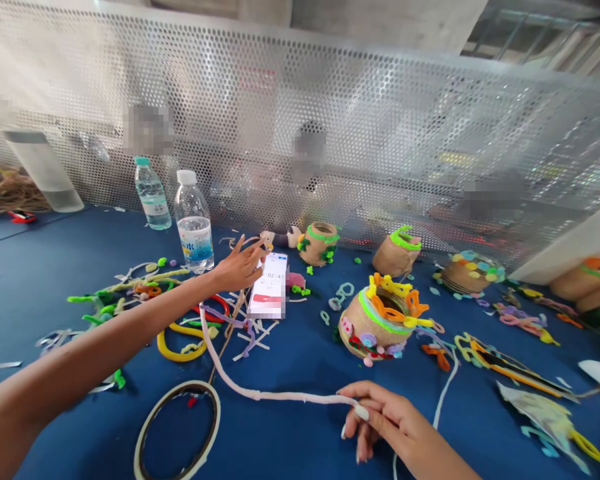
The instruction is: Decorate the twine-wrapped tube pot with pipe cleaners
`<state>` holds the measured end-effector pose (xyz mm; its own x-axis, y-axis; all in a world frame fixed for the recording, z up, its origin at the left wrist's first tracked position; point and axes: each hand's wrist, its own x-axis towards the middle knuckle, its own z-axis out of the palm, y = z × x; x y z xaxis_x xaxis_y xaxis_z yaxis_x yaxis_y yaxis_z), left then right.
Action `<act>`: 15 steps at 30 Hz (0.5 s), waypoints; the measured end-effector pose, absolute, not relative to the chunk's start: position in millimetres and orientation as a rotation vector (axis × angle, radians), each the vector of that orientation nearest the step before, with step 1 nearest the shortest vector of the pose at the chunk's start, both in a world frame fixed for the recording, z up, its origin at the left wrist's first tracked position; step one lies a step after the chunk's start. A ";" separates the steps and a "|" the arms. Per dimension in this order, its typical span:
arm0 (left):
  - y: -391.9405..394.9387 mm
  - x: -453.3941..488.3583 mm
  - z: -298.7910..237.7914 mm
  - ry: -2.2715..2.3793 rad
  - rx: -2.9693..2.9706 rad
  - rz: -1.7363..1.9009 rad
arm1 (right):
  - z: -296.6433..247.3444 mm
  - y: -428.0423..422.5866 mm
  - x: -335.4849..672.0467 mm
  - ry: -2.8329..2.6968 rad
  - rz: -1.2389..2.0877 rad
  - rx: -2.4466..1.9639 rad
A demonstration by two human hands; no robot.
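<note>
My right hand pinches one end of a long pale pink pipe cleaner between thumb and fingers. The pipe cleaner curves left across the blue table, its far end rising below my left forearm. Stretched out over a phone with a timer on its screen, my left hand has its fingers apart. Small pale pieces lie just past its fingertips. Beyond my right hand stands a twine-wrapped jar with a yellow and orange pipe-cleaner rim and pompoms.
A roll of tape lies at front left. Two water bottles, one with a white cap, stand at the back left before a perforated metal screen. More decorated jars line the back. Pipe cleaners and paper scraps litter the blue table.
</note>
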<state>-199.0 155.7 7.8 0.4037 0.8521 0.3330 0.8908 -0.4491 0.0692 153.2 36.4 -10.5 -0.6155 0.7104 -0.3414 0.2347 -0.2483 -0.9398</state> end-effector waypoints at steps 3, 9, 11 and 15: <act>140.0 -203.0 4.5 -1.602 -2.595 -0.492 | -10.6 37.9 149.6 -1.607 1.937 -1.145; 67.8 -184.2 24.4 -1.548 -2.631 -0.872 | -10.2 38.6 151.2 -1.767 1.715 -1.182; 39.5 -168.0 35.2 -1.620 -2.642 -0.926 | -7.4 35.4 150.3 -1.804 1.607 -1.205; -2.5 -130.3 48.8 -1.553 -2.812 -0.776 | 4.3 23.2 138.1 -1.776 1.620 -1.204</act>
